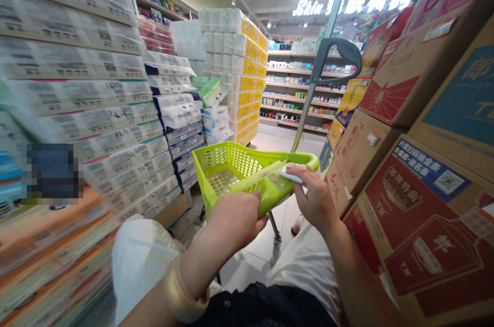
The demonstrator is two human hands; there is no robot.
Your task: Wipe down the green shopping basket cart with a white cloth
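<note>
A lime-green plastic shopping cart (247, 162) with a perforated basket stands right in front of me. My left hand (235, 216) is closed round the basket's near edge, its thumb over the rim. On the upper right part of the cart, my right hand (311, 193) presses a folded white wipe (291, 174) against the green plastic; whether it is cloth or paper, I cannot tell. No goods show in the visible part of the basket. A metal pole with a grey loop handle (335, 62) rises just behind the cart's right end.
Stacked packs of paper goods (96, 69) line the left side, with orange packs (50, 260) low down. Yellow-and-white tissue rolls (239, 69) stand ahead. Printed cartons (424, 203) crowd the right. Shelves of small goods (301, 87) stand at the back, beyond the tiled floor (266, 134).
</note>
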